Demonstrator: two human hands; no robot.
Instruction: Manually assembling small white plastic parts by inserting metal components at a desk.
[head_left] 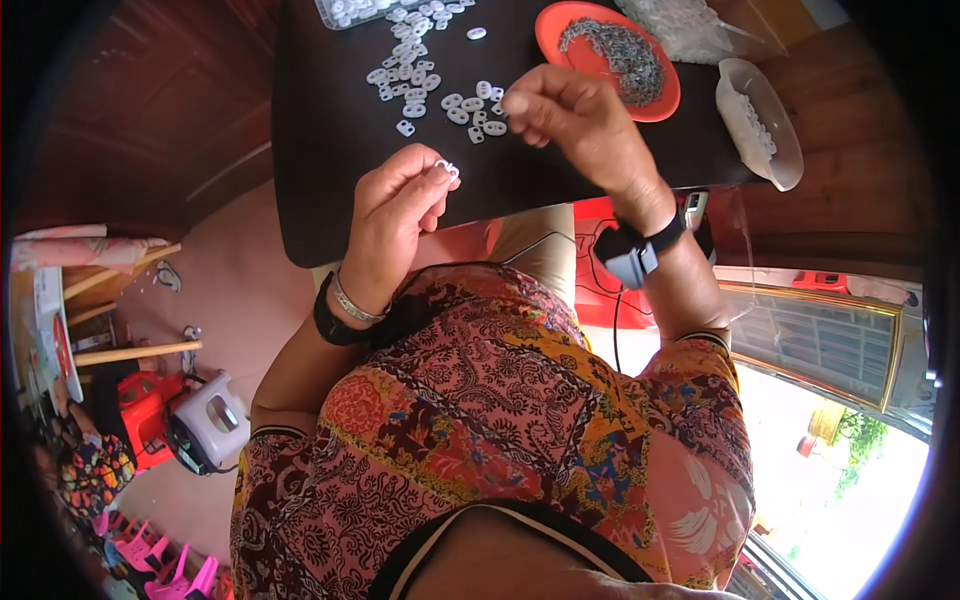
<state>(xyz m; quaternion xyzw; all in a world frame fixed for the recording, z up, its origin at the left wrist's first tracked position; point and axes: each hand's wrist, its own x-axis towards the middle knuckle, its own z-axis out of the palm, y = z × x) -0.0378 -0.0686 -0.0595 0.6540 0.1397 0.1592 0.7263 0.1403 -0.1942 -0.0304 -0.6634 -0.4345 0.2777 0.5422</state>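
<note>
Okay so just the one view here, from the head cam looking down at a dark table (325, 140). Left hand (392, 205) is out over the near side of it, thumb and index finger pinching a little white plastic piece (448, 171) — part of the piece sticks out past the fingertips, so it's easy to spot. Right hand (578, 128) is up over the table too, further to the right, fingers curled in and thumb close to the index finger. Can't tell if the tips actually meet or if anything tiny is between them. Right beside those fingers there's a small cluster of loose white pieces (471, 107), some oval with holes, some more like little tabs. A longer trail of white pieces (408, 72) runs left of that, up toward a clear box (347, 20) with more white bits in it, cut off by the top edge. Past the right hand sits an orange-red plate (549, 38) with a heap of small grey metal parts (640, 62) — too small to make out individually. A clear plastic bag (680, 28) is just beyond the plate, and over to the right is a translucent tub (788, 160) with some white bits inside.
</note>
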